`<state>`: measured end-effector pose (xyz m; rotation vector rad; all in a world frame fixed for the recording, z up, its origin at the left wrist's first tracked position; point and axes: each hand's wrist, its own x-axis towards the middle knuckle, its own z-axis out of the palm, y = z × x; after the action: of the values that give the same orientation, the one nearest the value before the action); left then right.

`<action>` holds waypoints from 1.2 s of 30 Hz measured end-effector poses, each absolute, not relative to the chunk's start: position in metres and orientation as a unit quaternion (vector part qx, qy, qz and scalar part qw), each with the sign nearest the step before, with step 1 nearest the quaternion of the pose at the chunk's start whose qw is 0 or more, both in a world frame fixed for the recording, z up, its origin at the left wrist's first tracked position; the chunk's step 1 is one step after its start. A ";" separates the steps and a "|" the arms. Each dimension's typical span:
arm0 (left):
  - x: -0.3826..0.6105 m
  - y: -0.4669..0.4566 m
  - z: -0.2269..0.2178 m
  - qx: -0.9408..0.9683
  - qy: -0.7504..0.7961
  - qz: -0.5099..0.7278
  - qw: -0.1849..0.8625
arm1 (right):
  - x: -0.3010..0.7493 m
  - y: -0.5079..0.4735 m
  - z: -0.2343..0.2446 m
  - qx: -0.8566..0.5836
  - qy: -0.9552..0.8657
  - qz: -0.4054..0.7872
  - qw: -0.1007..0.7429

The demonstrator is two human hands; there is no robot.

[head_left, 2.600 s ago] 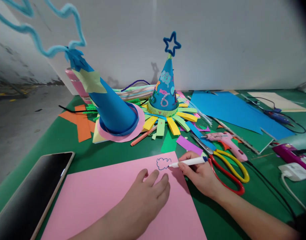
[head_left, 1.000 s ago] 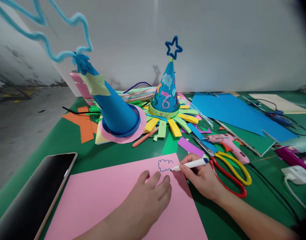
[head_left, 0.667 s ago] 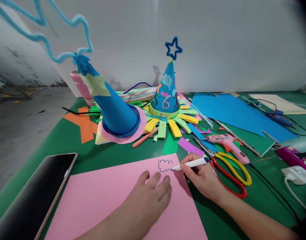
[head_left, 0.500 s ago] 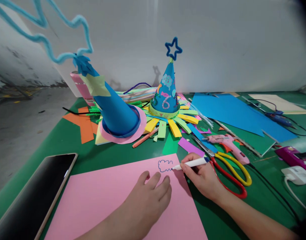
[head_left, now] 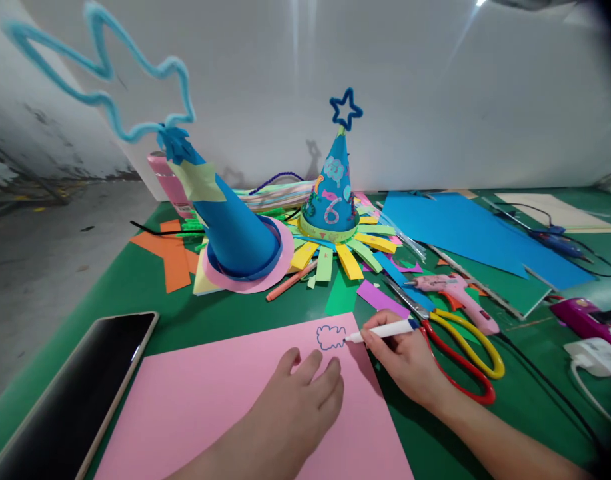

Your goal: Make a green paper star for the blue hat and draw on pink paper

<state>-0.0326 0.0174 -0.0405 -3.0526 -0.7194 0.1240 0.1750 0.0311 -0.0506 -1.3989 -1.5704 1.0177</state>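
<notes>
A sheet of pink paper (head_left: 200, 393) lies on the green table in front of me. My left hand (head_left: 300, 407) rests on it with the fingers spread. My right hand (head_left: 402, 357), at the sheet's right edge, grips a white marker (head_left: 385, 330) with a dark blue end. The marker's tip is at the right side of a small blue cloud outline (head_left: 331, 337) near the top right corner of the paper. Beside my right hand lie scissors (head_left: 460, 357) with one red and one yellow handle loop.
A black-screened phone (head_left: 75, 393) lies at left. Behind the paper stand a plain blue cone hat (head_left: 235, 227) and a decorated blue hat (head_left: 330, 200). A pink glue gun (head_left: 455, 293), purple strip (head_left: 380, 298) and blue sheets (head_left: 465, 227) lie at right.
The outline's open right side has been drawn in, so the cloud now looks closed or nearly closed. My left hand stays in place on the paper. The view has tipped up slightly.
</notes>
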 end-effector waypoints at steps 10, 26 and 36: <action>-0.032 0.019 -0.033 -0.973 -0.230 0.034 -0.004 | 0.176 0.034 -0.053 -0.545 -0.581 0.428 0.426; 0.004 0.008 -0.033 -0.960 -0.276 0.034 0.044 | 0.181 0.035 -0.052 -0.518 -0.554 0.457 0.465; 0.001 0.005 -0.043 -0.956 -0.291 0.005 0.045 | 0.180 0.035 -0.051 -0.549 -0.575 0.403 0.454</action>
<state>0.0010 0.0046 -0.0426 -2.9190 -0.8897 0.0156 0.1798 0.0354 -0.0511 -1.3552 -1.4182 0.9941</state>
